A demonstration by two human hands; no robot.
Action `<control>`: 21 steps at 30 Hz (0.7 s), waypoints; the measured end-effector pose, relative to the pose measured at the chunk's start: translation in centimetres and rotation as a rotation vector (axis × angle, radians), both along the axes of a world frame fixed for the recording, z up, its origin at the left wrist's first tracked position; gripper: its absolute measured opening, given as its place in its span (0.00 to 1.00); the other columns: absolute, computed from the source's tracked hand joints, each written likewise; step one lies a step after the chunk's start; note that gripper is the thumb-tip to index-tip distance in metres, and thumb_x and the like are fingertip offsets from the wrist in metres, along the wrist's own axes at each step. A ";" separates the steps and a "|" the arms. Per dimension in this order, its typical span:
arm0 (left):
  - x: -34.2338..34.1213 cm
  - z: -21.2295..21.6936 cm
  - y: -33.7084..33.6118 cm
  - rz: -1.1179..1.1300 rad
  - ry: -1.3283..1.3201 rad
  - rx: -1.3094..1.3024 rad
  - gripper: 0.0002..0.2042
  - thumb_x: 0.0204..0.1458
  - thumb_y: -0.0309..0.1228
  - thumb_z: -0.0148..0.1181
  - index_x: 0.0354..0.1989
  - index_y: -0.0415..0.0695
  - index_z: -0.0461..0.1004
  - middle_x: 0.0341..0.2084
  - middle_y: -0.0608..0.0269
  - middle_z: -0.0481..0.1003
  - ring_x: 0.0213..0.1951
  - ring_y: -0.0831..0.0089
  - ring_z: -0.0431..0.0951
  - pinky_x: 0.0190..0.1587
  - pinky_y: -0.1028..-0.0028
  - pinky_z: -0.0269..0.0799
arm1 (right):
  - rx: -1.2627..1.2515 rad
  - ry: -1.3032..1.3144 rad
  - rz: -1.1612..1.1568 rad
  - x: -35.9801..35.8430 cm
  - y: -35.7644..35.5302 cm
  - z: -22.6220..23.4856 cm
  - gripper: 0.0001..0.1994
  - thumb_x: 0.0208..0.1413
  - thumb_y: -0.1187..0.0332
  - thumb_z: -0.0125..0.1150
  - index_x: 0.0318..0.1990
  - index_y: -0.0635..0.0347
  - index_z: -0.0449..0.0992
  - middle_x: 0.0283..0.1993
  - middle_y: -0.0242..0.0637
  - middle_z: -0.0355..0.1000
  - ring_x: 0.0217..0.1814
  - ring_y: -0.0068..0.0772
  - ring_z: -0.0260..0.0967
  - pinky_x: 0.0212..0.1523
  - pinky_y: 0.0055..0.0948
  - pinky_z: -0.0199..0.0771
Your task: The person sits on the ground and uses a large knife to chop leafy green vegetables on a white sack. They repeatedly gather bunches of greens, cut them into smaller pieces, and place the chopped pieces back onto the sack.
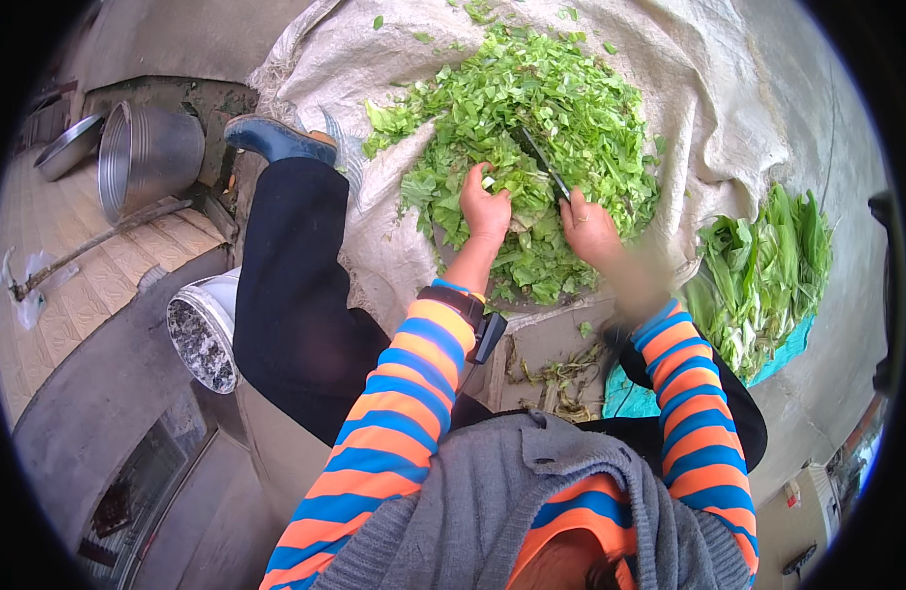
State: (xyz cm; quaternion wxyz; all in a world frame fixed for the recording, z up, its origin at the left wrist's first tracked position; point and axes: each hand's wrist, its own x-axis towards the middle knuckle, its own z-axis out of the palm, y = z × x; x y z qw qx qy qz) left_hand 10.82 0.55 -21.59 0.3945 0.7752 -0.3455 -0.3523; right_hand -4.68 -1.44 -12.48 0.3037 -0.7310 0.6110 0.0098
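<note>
In front of me a heap of chopped green leaves (571, 88) is piled on a pale woven sheet (708, 98). My right hand (591, 232) grips the handle of a knife (538, 152), whose dark blade points up and to the left over the heap. Just left of the knife, my left hand (485, 208) is closed on a bunch of leaves (517, 187), pressing them at the near side of the pile. The leaves hide part of its fingers and most of whatever lies beneath.
Whole leafy greens (767, 265) lie on a teal sheet (782, 354) at the right. A white bucket (204, 329) stands by my left leg. Farther left are a metal pot (148, 157), a basin (69, 147) and a long stick (109, 236). Plant scraps (566, 383) lie near my lap.
</note>
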 end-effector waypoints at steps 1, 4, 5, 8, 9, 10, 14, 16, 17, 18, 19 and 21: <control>0.0 0.0 -0.1 0.010 0.071 -0.001 0.24 0.32 0.14 0.63 0.43 0.41 0.69 0.40 0.55 0.72 0.44 0.62 0.73 0.46 0.70 0.67 | -0.097 -0.061 0.012 0.0 -0.3 0.1 0.07 0.57 0.68 0.51 0.35 0.60 0.61 0.18 0.51 0.68 0.20 0.58 0.66 0.20 0.49 0.65; 0.2 0.1 0.2 0.020 0.093 0.014 0.24 0.33 0.11 0.61 0.44 0.42 0.69 0.39 0.57 0.72 0.45 0.65 0.73 0.44 0.73 0.68 | -0.125 -0.167 -0.039 -0.8 0.1 0.4 0.07 0.58 0.67 0.49 0.36 0.60 0.61 0.20 0.52 0.69 0.21 0.59 0.67 0.22 0.50 0.66; 0.0 0.2 0.6 0.017 0.104 -0.091 0.25 0.34 0.09 0.59 0.44 0.42 0.68 0.39 0.60 0.71 0.45 0.69 0.72 0.43 0.74 0.68 | -0.167 -0.244 -0.075 -1.0 0.6 0.6 0.07 0.58 0.66 0.48 0.36 0.60 0.61 0.20 0.52 0.69 0.21 0.60 0.67 0.22 0.51 0.67; -0.4 0.6 0.9 0.100 0.093 -0.028 0.24 0.34 0.10 0.60 0.43 0.42 0.67 0.40 0.60 0.70 0.45 0.71 0.71 0.44 0.73 0.68 | -0.067 -0.253 -0.087 -0.8 1.8 0.4 0.08 0.58 0.64 0.46 0.38 0.59 0.62 0.22 0.53 0.70 0.24 0.61 0.68 0.27 0.53 0.68; -0.4 0.7 0.8 0.083 0.123 0.011 0.24 0.33 0.09 0.58 0.41 0.43 0.66 0.42 0.60 0.68 0.46 0.68 0.70 0.46 0.72 0.67 | -0.005 -0.116 -0.013 -0.5 1.8 -0.1 0.08 0.58 0.64 0.46 0.38 0.59 0.62 0.22 0.53 0.70 0.25 0.61 0.68 0.27 0.53 0.68; -0.6 0.9 0.8 0.040 0.044 -0.065 0.24 0.33 0.10 0.58 0.41 0.43 0.65 0.43 0.60 0.67 0.46 0.66 0.70 0.46 0.71 0.66 | 0.062 0.004 0.044 -0.1 1.5 -0.7 0.08 0.58 0.64 0.46 0.38 0.59 0.62 0.22 0.53 0.70 0.25 0.61 0.68 0.28 0.53 0.68; -1.0 2.0 1.3 -0.160 -0.194 -0.083 0.24 0.35 0.12 0.57 0.45 0.44 0.66 0.46 0.57 0.65 0.47 0.55 0.67 0.51 0.67 0.64 | 0.067 -0.030 0.005 -1.2 0.7 -1.5 0.09 0.58 0.64 0.46 0.37 0.60 0.63 0.23 0.55 0.71 0.27 0.62 0.68 0.31 0.54 0.68; -2.1 2.9 3.0 -0.240 -0.359 -0.050 0.25 0.36 0.14 0.56 0.48 0.44 0.66 0.47 0.56 0.64 0.49 0.54 0.65 0.52 0.65 0.63 | -0.001 -0.180 -0.065 -3.1 1.8 -0.4 0.09 0.58 0.66 0.49 0.39 0.62 0.64 0.22 0.54 0.69 0.25 0.59 0.68 0.26 0.49 0.66; -3.0 3.4 3.8 -0.283 -0.409 -0.002 0.26 0.41 0.17 0.56 0.53 0.44 0.64 0.51 0.54 0.61 0.52 0.54 0.62 0.54 0.63 0.61 | -0.029 -0.226 -0.128 -4.1 2.2 0.4 0.09 0.58 0.67 0.50 0.40 0.63 0.65 0.21 0.54 0.69 0.24 0.58 0.68 0.25 0.47 0.66; -3.9 3.7 4.2 -0.320 -0.358 0.059 0.26 0.44 0.26 0.60 0.54 0.39 0.61 0.55 0.46 0.57 0.57 0.48 0.57 0.58 0.58 0.55 | -0.110 -0.320 -0.163 -4.9 2.6 1.2 0.09 0.58 0.68 0.51 0.41 0.64 0.65 0.21 0.54 0.68 0.23 0.56 0.68 0.23 0.45 0.65; -5.1 3.9 4.6 -0.342 -0.478 0.031 0.31 0.43 0.33 0.63 0.56 0.37 0.58 0.55 0.43 0.55 0.58 0.47 0.55 0.58 0.56 0.54 | -0.088 -0.292 -0.256 -5.5 2.8 1.8 0.09 0.58 0.69 0.51 0.41 0.65 0.66 0.20 0.53 0.68 0.22 0.55 0.67 0.21 0.42 0.64; -7.2 4.0 4.7 -0.391 -0.592 0.078 0.40 0.40 0.42 0.67 0.57 0.34 0.52 0.56 0.40 0.52 0.58 0.45 0.53 0.58 0.54 0.52 | -0.193 -0.352 -0.362 -6.3 3.2 2.8 0.10 0.59 0.70 0.51 0.42 0.70 0.67 0.18 0.51 0.67 0.17 0.47 0.66 0.18 0.36 0.62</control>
